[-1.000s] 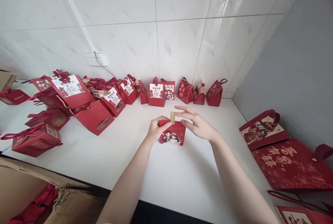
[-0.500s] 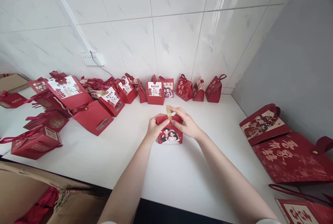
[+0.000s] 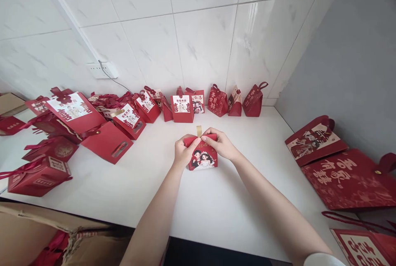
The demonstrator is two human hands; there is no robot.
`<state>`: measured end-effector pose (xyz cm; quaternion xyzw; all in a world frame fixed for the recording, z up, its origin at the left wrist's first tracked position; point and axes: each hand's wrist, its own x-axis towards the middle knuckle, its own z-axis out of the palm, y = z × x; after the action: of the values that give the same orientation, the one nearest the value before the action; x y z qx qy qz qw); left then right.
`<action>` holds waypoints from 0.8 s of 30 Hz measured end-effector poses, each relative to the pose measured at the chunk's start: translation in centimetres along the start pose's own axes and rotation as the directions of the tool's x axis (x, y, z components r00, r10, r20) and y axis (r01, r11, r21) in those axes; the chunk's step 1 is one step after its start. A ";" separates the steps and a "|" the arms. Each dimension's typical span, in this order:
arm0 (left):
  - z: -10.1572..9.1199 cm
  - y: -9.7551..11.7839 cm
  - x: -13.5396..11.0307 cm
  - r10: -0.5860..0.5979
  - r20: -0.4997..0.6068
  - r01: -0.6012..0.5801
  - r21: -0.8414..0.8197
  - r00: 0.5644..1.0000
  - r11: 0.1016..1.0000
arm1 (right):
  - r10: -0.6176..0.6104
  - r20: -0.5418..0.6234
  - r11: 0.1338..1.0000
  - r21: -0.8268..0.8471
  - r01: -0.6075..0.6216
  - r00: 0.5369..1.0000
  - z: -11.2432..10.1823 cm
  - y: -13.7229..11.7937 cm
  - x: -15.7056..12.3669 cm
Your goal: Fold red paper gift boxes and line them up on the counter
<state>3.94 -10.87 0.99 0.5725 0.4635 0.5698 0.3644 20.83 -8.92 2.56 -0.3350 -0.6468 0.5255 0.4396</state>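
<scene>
A small red gift box (image 3: 202, 159) with a cartoon bride and groom on its front stands on the white table in front of me. A gold ribbon loop (image 3: 199, 130) rises above its top edge. My left hand (image 3: 183, 149) grips the box's left side, thumb on the front near the top. On the upper right, my right hand (image 3: 224, 145) holds it too, with its thumb close to the base of the ribbon. The fingers behind the box are mostly hidden.
Red gift boxes (image 3: 183, 109) line the tiled wall. More boxes (image 3: 107, 142) crowd the left side of the white table (image 3: 216, 204). Larger red bags (image 3: 346, 179) lie by the grey panel at right. A cardboard carton (image 3: 27, 233) sits below the left front edge.
My right fingers have come down from beside the ribbon to the box's upper right. The gold lettering at the top now shows more. The view has shifted slightly.
</scene>
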 end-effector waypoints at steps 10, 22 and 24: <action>0.1 -0.1 0.1 0.001 -0.034 -0.001 0.028 0.999 1.000 | 0.005 -0.029 0.989 0.145 0.000 1.000 0.7 0.5 -0.3; 0.6 -0.4 -0.4 -0.036 0.044 0.047 -0.279 0.998 0.959 | -0.038 -0.077 0.989 -0.143 0.026 0.996 -0.4 -1.3 -0.5; 0.7 -0.6 -0.5 -0.016 0.064 0.032 -0.255 0.998 0.966 | -0.070 -0.134 0.977 -0.211 0.041 0.989 -0.1 -1.7 -0.6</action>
<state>4.65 -11.07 0.18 0.5322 0.3814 0.6026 0.4563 21.18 -9.82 4.08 -0.3969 -0.6747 0.4178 0.4612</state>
